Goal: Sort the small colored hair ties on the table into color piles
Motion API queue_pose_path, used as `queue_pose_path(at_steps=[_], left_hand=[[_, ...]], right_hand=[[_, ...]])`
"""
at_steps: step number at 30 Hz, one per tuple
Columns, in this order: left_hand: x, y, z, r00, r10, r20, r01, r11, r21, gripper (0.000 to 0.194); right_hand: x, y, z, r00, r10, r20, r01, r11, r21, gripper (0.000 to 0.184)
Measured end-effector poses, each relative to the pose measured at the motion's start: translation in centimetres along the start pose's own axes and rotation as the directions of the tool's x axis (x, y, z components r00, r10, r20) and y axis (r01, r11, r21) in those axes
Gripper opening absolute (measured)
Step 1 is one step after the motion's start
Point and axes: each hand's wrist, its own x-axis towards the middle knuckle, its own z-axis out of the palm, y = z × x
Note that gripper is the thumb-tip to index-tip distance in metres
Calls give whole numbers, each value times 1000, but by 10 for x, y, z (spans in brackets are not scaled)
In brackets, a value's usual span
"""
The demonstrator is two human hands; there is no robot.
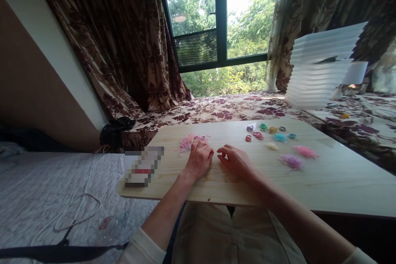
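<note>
A loose heap of pink and mixed pastel bands [187, 142] lies on the light wooden table [173, 173]. My left hand [200, 159] rests against its near right side, fingers curled and pressed together; whatever they hold, if anything, is hidden. Just to the right, my right hand [233, 160] is bent loosely over the tabletop. A gap shows between its forefinger and thumb, and I see nothing in it. The hands are close together but apart. Right of them lie a purple heap of bands [291, 161], a pink heap [305, 151] and a pale yellow heap [272, 146].
Small coloured bundles, among them a green bundle [263, 126] and a turquoise bundle [280, 137], lie farther back. A blurred-out flat object [144, 167] is at the table's left edge. White stacked sheets [318, 70] stand by the window; a cable [77, 202] crosses the bed.
</note>
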Motion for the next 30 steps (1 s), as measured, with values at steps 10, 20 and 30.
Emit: queue_pose_path(at_steps=[10, 20, 30], left_hand=[[1, 1, 0, 1000, -29, -10, 28, 999, -44, 20], [27, 1, -16, 991, -124, 60, 122, 992, 35, 16], [24, 0, 11, 983, -177, 37, 176, 984, 39, 14]], right_hand=[[-1, 0, 1, 997, -9, -76, 11, 999, 33, 25], [-4, 28, -55, 993, 33, -113, -36, 999, -23, 25], [-26, 134, -117, 931, 363, -35, -359, 898, -256, 25]])
